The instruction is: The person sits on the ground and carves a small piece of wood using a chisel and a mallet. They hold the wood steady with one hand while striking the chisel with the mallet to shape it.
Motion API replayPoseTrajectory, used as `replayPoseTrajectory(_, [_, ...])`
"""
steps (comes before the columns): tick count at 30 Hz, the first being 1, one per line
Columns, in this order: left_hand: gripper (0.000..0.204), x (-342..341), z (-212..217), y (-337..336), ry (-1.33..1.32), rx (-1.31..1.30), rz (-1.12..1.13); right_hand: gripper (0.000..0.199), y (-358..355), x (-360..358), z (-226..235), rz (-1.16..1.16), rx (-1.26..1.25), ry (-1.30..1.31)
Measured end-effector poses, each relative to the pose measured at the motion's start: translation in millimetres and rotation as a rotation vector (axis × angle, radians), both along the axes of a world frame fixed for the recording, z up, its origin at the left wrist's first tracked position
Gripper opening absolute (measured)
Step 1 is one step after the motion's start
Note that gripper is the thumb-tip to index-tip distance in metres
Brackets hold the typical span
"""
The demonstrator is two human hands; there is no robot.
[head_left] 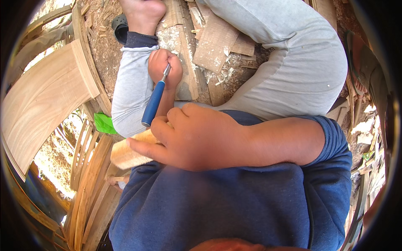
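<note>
My left hand [165,69] is closed round the metal shank of a chisel. The chisel's blue handle [153,102] slants down toward me, its butt end free of the left fist, and the cutting edge is hidden. In my right hand [201,136] is a pale wooden block [133,150], gripped with the fingers wrapped over it. The block's bare end juts out to the left, close below the chisel's butt with what looks like a small gap. My right forearm crosses in front of my body and partly hides the left forearm.
My legs in grey trousers [301,71] are bent around the work area. Flat wood pieces [215,44] and pale shavings lie between them. Large boards [46,100] and long strips [90,184] stand at the left. A dark clog [120,29] and a green scrap [104,123] lie nearby.
</note>
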State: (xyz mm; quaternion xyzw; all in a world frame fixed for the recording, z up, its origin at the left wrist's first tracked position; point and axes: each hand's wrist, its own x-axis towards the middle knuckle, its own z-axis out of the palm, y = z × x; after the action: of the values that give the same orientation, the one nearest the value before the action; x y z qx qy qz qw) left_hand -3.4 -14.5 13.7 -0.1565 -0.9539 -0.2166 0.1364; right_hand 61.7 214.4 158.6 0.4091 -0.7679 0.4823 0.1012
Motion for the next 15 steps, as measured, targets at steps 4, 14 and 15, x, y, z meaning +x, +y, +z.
replayPoseTrajectory(4, [0.010, 0, -4, 4, -0.018, -0.020, 0.027, 0.049, 2, -9, -8, -0.042, 0.058, -0.026])
replayPoseTrajectory(14, [0.005, -4, 7, 12, 0.018, -0.082, 0.023, 0.049, 2, -10, -10, -0.070, 0.051, 0.006])
replayPoseTrajectory(15, [0.005, -4, 5, 13, 0.019, -0.095, 0.015, 0.048, 3, -11, -12, -0.099, 0.109, -0.026])
